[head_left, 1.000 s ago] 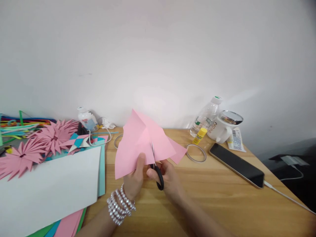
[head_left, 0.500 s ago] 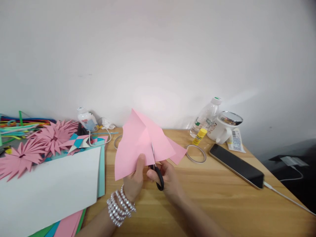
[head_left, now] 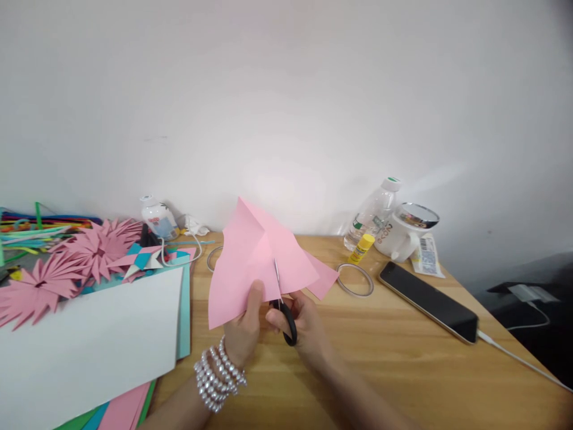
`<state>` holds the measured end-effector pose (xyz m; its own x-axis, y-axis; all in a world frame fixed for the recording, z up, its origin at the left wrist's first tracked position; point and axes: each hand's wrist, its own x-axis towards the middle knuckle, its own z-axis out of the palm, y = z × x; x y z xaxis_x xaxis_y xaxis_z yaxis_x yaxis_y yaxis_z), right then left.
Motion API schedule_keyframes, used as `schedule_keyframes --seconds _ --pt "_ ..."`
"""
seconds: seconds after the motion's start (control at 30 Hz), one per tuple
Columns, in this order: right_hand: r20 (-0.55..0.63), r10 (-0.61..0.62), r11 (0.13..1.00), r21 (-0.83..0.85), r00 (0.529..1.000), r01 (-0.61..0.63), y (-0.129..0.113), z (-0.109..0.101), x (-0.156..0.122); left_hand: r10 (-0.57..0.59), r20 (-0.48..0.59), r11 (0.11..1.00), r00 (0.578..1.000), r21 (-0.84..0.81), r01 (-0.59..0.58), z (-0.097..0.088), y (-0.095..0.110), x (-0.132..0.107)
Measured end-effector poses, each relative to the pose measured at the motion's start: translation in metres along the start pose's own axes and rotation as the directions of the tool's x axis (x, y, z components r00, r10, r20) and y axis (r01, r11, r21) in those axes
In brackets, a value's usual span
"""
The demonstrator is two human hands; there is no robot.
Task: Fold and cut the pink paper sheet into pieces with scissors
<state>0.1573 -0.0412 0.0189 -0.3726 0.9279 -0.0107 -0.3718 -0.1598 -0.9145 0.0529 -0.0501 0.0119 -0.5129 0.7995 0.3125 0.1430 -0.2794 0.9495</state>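
Where the head view is held against its frames from a half-second and a full second ago, almost nothing differs: the pink paper (head_left: 242, 269), the scissors (head_left: 292, 329) and both hands keep nearly the same places, apart from a very slight drift of the whole picture. Reading: no visible advance of the blade over this interval; the cutting appears paused or very slow.

Head view, hands. Left hand (head_left: 243, 331): closed in a pinch on the near edge of the paper, thumb flat on the upper face, fingers hidden beneath. Pearly bracelets (head_left: 218, 376) circle its wrist. Right hand (head_left: 307, 328): curled around the black handles of the scissors, thumb and fingers drawn close together. One blade lies over the paper, pointing away from the body; the other is not visible, so how wide the blades stand cannot be told.

Position of the paper: raised above the wooden desk (head_left: 380, 364), centre, creased, its far corner up toward the wall. A pink flap shows at its right; whether it belongs to the same sheet is unclear.

Surroundings: ring (head_left: 371, 279) just beside that flap, glue stick (head_left: 362, 248) beyond it, phone (head_left: 427, 301) farther right; pink pleated rosettes (head_left: 99, 251) and a white sheet (head_left: 98, 340) at left.
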Motion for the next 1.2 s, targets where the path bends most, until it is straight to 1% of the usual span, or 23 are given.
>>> schedule_keyframes --seconds 0.3,0.47,0.57,0.67,0.73,0.93,1.2 --pt "-0.004 0.018 1.000 0.020 1.000 -0.018 0.005 -0.001 0.001 0.004 0.043 1.000 0.999 0.014 -0.004 -0.001 0.001 0.000" --pt "0.027 -0.040 0.999 0.001 0.999 0.040 0.002 -0.001 0.002 -0.005 0.034 1.000 0.999 -0.018 0.006 0.002 0.002 -0.002" --pt "0.041 -0.069 0.998 0.013 0.997 0.069 -0.001 -0.002 0.003 -0.001 0.059 1.000 0.998 -0.014 0.002 0.003 0.002 -0.004" --pt "0.039 -0.069 0.997 0.023 0.997 0.068 -0.001 -0.002 0.003 -0.005 0.076 1.000 0.997 -0.015 0.007 0.002 0.001 -0.005" --pt "0.034 -0.066 0.998 0.017 0.997 0.065 -0.001 -0.002 0.003 -0.012 0.068 1.000 0.998 -0.017 0.013 0.002 0.000 -0.006" --pt "-0.009 -0.075 0.996 -0.048 0.997 0.075 -0.004 0.001 0.001 -0.022 0.054 1.000 0.998 -0.018 0.023 0.002 0.002 -0.006" --pt "-0.006 -0.063 0.996 -0.061 0.998 0.063 -0.004 0.002 0.001 -0.016 0.066 0.998 0.998 -0.065 0.020 0.002 -0.001 -0.008"
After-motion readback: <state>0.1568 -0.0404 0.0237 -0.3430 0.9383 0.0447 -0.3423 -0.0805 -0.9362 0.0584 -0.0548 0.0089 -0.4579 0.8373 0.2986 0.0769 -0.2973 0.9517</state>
